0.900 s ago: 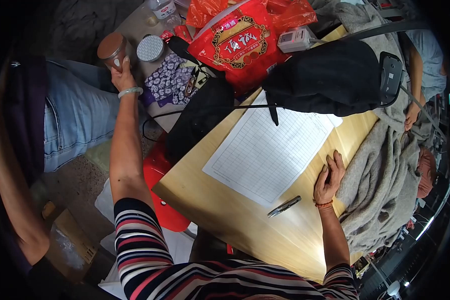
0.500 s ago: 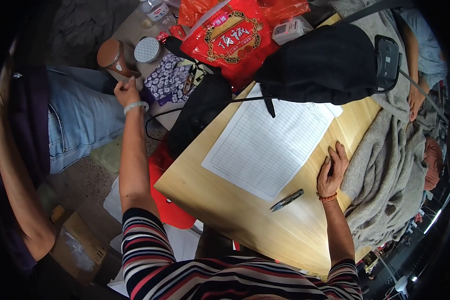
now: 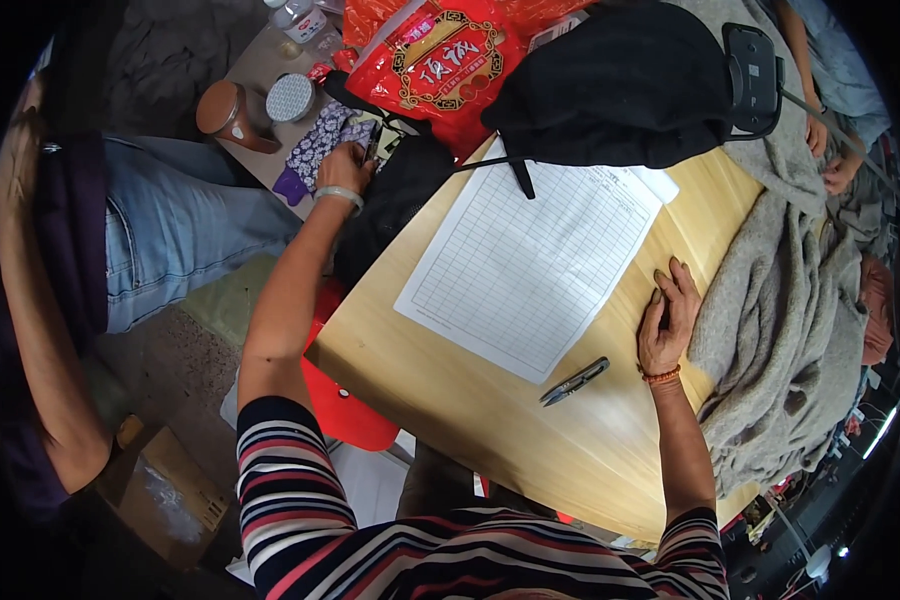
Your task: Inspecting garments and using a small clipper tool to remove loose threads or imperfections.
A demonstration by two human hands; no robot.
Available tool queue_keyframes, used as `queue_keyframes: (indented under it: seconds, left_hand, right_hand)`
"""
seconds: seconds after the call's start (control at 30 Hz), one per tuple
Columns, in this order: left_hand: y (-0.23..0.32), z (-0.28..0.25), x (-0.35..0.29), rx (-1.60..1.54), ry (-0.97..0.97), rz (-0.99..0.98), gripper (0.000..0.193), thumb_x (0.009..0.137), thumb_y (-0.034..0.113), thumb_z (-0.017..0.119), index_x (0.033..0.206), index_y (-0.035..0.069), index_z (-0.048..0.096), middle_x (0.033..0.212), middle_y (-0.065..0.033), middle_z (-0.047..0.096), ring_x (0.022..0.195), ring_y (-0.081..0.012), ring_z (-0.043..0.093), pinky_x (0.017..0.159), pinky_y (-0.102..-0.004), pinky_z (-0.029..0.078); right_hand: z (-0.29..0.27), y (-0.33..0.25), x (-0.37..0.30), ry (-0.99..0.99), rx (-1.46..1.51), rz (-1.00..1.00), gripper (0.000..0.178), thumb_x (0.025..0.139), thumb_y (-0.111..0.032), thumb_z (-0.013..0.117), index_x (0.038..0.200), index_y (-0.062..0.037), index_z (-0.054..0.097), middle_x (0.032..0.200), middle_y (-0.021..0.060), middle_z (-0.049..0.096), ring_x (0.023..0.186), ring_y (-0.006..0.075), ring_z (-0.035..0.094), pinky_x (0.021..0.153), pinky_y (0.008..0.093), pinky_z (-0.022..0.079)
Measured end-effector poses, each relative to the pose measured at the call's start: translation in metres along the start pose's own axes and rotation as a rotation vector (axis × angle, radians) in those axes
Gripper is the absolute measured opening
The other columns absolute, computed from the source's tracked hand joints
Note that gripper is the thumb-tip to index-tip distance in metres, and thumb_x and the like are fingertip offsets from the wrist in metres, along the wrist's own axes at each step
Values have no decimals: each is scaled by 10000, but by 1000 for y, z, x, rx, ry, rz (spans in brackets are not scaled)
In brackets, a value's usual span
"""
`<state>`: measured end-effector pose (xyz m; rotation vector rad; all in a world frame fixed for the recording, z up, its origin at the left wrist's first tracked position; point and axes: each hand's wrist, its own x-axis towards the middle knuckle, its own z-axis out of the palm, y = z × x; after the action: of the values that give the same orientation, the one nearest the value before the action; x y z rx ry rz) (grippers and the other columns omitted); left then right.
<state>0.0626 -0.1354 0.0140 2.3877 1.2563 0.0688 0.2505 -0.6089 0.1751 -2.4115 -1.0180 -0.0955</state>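
Observation:
At the back left, my left hand (image 3: 344,168), with a pale bangle on its wrist, reaches over a purple-and-white floral cloth pouch (image 3: 322,140). Its fingers are curled together at a small dark item beside the pouch; what they grip is mostly hidden. On the wooden table, my right hand (image 3: 670,322) lies palm down with fingers spread, holding nothing. Left of it lies a pair of thread snips (image 3: 576,381). A white gridded paper sheet (image 3: 530,265) rests between my two hands.
A black cloth item (image 3: 610,90) covers the sheet's far edge, beside a red printed bag (image 3: 435,60). Grey knitted fabric (image 3: 770,320) drapes along the right. A brown-lidded jar (image 3: 225,112) and a patterned-lid jar (image 3: 291,97) stand back left. Other people are at both sides.
My left hand has moved right, from near the brown jar to the floral pouch, its fingers now at the dark item. My right hand stays flat on the table.

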Motion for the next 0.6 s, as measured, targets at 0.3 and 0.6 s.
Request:
queue_keyframes:
  seconds: [0.3, 0.6]
  left_hand:
    - [51, -107, -87, -1537, -191, -292, 249, 943, -9, 564, 1178, -88, 586, 1096, -208, 673, 929, -280, 697, 832, -329, 592]
    - [130, -202, -254, -1718, -269, -11, 392, 972, -24, 472, 1357, -88, 443, 1288, -285, 552, 1149, -348, 611, 1012, -383, 516]
  right_hand:
    - [-7, 7, -4, 38, 28, -15, 273, 893, 43, 510, 1118, -24, 649, 1309, 169, 578, 1275, 346, 488, 1079, 417, 345]
    - [-2, 10, -14, 156, 121, -125, 248, 867, 31, 546, 1074, -47, 659, 1255, 168, 609, 1212, 367, 530, 1040, 431, 383]
